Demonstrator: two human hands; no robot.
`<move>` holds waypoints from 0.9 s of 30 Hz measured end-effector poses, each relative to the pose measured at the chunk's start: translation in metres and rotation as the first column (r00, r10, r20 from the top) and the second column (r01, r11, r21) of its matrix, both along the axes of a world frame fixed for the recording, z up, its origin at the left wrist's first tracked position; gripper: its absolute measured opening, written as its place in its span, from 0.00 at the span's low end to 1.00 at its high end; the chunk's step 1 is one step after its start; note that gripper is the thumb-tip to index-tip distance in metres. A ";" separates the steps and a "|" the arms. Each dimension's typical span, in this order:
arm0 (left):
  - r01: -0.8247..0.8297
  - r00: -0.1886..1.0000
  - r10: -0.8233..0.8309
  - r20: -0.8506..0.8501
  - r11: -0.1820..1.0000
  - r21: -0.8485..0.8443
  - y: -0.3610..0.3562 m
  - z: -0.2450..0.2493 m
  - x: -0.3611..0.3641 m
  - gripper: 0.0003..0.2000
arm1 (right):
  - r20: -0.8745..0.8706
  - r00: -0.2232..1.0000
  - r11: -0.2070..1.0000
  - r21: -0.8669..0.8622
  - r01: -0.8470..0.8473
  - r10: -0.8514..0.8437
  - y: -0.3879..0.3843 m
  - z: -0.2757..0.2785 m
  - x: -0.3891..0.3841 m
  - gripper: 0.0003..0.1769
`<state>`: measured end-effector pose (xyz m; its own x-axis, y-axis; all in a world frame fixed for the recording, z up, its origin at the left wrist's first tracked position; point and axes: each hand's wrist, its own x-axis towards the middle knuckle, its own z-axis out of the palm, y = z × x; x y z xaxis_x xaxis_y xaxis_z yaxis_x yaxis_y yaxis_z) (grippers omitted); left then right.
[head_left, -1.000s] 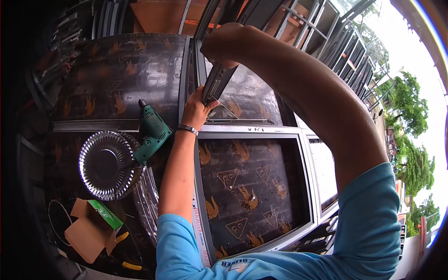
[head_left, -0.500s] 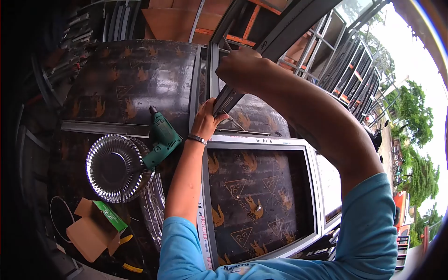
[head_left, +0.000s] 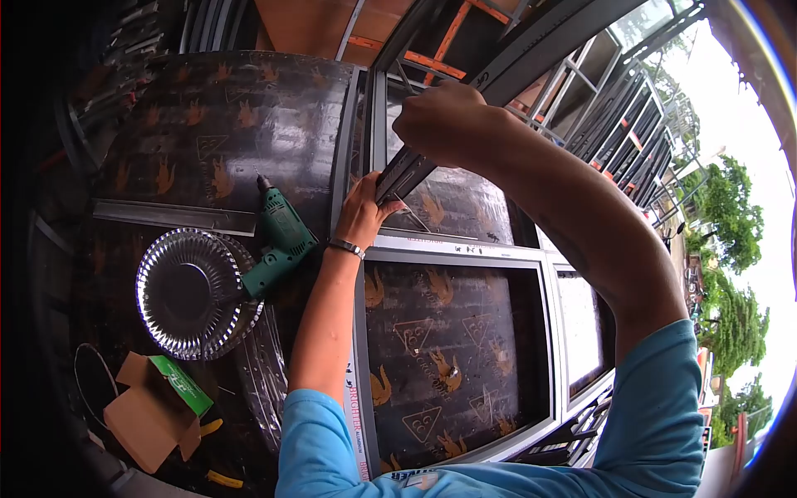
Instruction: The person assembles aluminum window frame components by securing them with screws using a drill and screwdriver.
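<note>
A dark grey metal bar [head_left: 527, 51] runs diagonally from the upper right down to the middle of the view. My left hand [head_left: 362, 212] is wrapped round its lower end, with the thumb on the near side. Higher up, my right hand [head_left: 438, 112] is closed in a fist against the bar. Below both hands lies a grey aluminium frame [head_left: 465, 249] with printed film on it. To the left of my left forearm, a green power drill [head_left: 286, 236] rests on the dark patterned board [head_left: 241, 116].
Round silver foil trays [head_left: 187, 295] sit beside the drill, below a flat metal strip [head_left: 174, 216]. An opened cardboard box [head_left: 154, 415] with a green flap is at the lower left. Metal frames [head_left: 639, 141] stand at the upper right.
The view has shifted slightly, so the drill, trays and box appear a little further left. Both hands keep their hold on the bar.
</note>
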<state>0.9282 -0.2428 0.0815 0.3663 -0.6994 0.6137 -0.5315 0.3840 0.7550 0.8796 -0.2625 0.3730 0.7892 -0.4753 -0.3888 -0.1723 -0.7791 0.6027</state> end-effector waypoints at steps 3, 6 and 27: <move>-0.018 1.000 0.019 -0.008 0.999 0.043 0.000 -0.009 0.005 0.33 | -0.008 0.986 0.985 -0.039 -0.169 0.168 0.005 -0.008 0.002 0.03; -0.009 1.000 0.009 -0.007 0.997 0.074 0.009 -0.003 0.011 0.36 | -0.059 0.987 0.986 -0.068 -0.151 0.147 0.019 0.002 0.007 0.03; -0.251 0.844 0.317 -0.432 0.946 0.204 0.318 0.039 -0.094 0.30 | 0.706 0.528 0.803 0.592 -0.075 -0.472 0.200 -0.043 -0.403 0.19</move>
